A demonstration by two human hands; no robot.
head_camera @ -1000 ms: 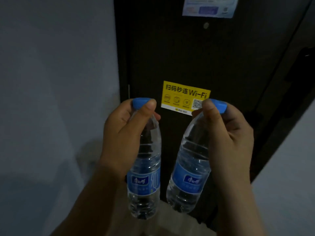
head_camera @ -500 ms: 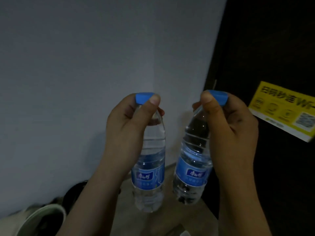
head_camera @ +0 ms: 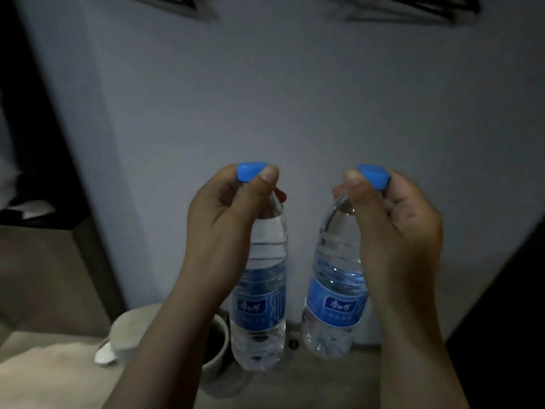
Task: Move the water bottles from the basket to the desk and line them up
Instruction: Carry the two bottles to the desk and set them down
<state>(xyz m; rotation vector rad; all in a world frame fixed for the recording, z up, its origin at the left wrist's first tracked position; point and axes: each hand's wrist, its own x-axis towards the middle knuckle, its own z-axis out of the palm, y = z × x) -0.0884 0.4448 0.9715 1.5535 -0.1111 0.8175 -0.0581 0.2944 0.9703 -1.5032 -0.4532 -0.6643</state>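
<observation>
While dangling mid-air, left bottle [head_camera: 259, 305] & right bottle [head_camera: 333, 296] look full, heavyish, thin-walled; left hand [head_camera: 224, 228], right hand [head_camera: 398, 231] fingers clamped round necks, prob. stiffest, safest hold.

Left bottle [head_camera: 262, 252] & right bottle [head_camera: 330, 261]: thin clear plastic, glossy, ribbed round the upper body, pale highlights on the curves. Caps [head_camera: 249, 172]: opaque blue plastic, smooth, duller sheen than the bodies. Labels [head_camera: 259, 307]: blue printed film, slick, wrapped tight. Wall [head_camera: 295, 98] behind: painted, matt, smooth-looking. White tub [head_camera: 129, 329] low down on the left looks smooth, material unclear in this dim light. Floor [head_camera: 44, 276]: beige, matt, can't tell what it's made of.
</observation>
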